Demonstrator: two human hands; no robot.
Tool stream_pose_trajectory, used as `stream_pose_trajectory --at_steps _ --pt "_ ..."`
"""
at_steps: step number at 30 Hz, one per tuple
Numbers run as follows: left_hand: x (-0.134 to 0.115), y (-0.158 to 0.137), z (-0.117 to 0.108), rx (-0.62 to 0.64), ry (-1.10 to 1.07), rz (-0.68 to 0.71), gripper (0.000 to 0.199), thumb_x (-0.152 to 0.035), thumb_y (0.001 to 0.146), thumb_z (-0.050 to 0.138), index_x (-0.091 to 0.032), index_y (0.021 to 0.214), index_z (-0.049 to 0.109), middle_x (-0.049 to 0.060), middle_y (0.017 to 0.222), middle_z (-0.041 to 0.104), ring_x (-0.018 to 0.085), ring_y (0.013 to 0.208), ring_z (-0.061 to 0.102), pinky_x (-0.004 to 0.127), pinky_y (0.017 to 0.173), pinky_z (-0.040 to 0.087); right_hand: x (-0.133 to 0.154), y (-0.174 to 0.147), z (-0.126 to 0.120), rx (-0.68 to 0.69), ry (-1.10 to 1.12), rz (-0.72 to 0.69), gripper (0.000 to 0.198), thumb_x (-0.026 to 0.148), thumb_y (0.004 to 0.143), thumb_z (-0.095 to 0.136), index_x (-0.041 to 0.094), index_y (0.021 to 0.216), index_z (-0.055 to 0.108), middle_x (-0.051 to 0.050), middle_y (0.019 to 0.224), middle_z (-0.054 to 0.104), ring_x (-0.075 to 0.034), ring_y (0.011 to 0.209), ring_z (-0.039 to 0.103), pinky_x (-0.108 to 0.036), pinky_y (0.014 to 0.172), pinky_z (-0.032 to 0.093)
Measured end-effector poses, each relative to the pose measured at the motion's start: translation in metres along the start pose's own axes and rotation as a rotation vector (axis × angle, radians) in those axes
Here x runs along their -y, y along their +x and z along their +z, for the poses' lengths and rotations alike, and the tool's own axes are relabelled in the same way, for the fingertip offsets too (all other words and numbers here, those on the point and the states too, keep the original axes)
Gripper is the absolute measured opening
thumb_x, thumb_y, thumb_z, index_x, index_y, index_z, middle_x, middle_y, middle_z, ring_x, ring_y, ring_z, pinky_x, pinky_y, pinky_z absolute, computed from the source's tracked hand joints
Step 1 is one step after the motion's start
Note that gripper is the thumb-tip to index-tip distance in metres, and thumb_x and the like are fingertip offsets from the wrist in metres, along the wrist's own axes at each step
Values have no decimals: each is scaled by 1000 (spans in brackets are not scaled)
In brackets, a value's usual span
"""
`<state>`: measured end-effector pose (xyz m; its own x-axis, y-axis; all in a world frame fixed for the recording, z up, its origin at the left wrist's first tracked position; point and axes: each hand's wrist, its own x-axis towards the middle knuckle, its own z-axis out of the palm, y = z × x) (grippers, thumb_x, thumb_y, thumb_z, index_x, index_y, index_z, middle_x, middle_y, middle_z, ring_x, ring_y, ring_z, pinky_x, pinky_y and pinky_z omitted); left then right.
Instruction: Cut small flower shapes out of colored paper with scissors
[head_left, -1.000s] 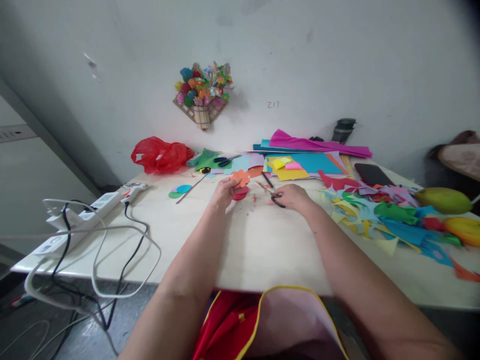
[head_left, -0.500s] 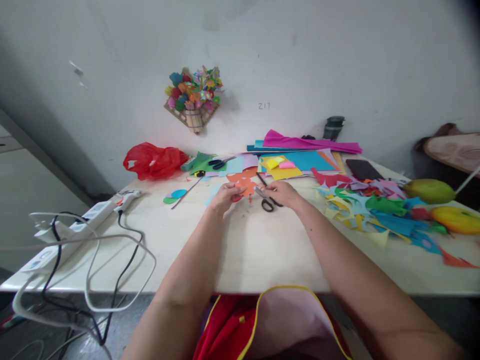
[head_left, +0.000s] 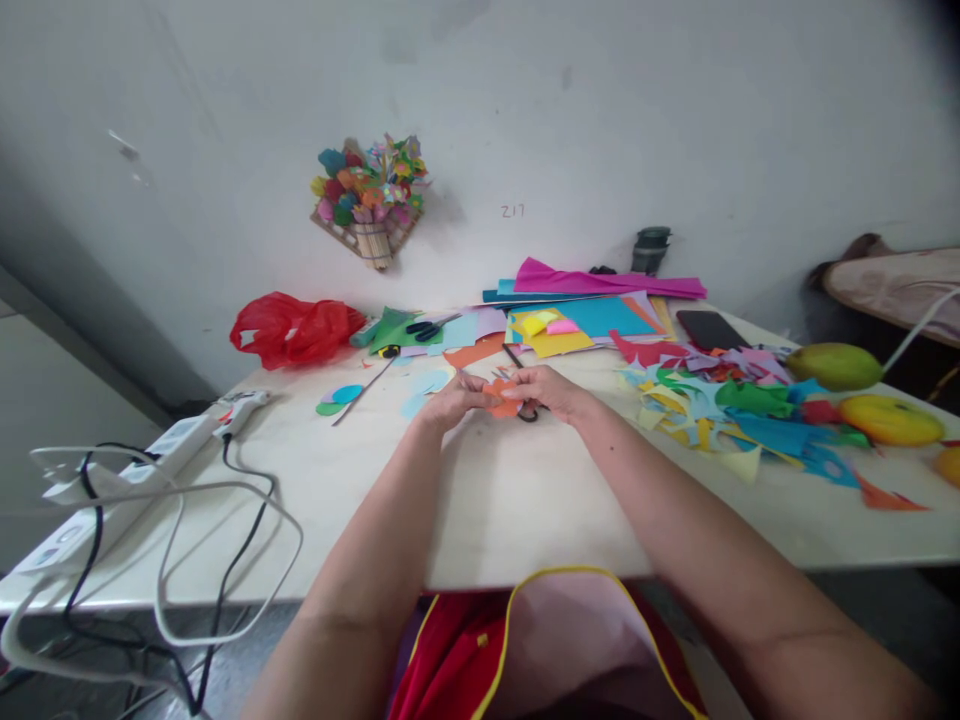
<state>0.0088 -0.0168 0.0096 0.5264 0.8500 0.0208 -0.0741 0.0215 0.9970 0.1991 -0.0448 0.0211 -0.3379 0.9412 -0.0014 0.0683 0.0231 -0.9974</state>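
Wall: colourful flower bouquet — hung left of centre | tabletop, back left: crumpled red plastic bag | left end: white power strip | back right: dark green cup beside the wall | right: dark phone lying flat — green fruit just behind yellow fruit

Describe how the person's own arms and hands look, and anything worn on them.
The left hand and right hand are ungloved, and both forearms are bare, with no sleeve, watch or bracelet in view. The right forearm bears one small dark spot. Any rings are too small to tell. Below the arms shows red cloth with yellow edging.
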Motion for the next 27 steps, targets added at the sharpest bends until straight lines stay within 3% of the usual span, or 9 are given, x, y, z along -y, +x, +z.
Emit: stream_pose_trajectory --at_steps 4,12,20,27 --pt "-1 0 2 31 123 33 17 -24 53 80 -12 56 68 0 53 60 10 52 51 24 58 39 -5 4 1 -97 -20 -40 23 29 54 77 15 61 60 2 53 59 -9 46 49 -21 44 36" --pt "-2 0 10 -101 23 31 23 -30 51 80 -13 63 70 4 64 67 13 60 59 27 64 45 -11 11 11 -314 56 -119 22 29 51 74 17 52 55 3 54 56 -10 53 52 -23 51 40" --pt "7 5 9 -108 -47 46 23 -28 53 81 -14 66 70 6 70 69 15 63 63 27 65 48 -11 12 19 -329 151 -155 20 30 51 72 17 53 56 4 55 56 -10 51 52 -24 50 41" --pt "8 7 10 -135 -20 99 22 -30 57 80 -12 67 71 7 70 70 15 63 63 26 64 49 -13 15 19 -422 203 -164 24 31 48 75 17 52 56 5 51 51 -9 50 47 -23 48 37"
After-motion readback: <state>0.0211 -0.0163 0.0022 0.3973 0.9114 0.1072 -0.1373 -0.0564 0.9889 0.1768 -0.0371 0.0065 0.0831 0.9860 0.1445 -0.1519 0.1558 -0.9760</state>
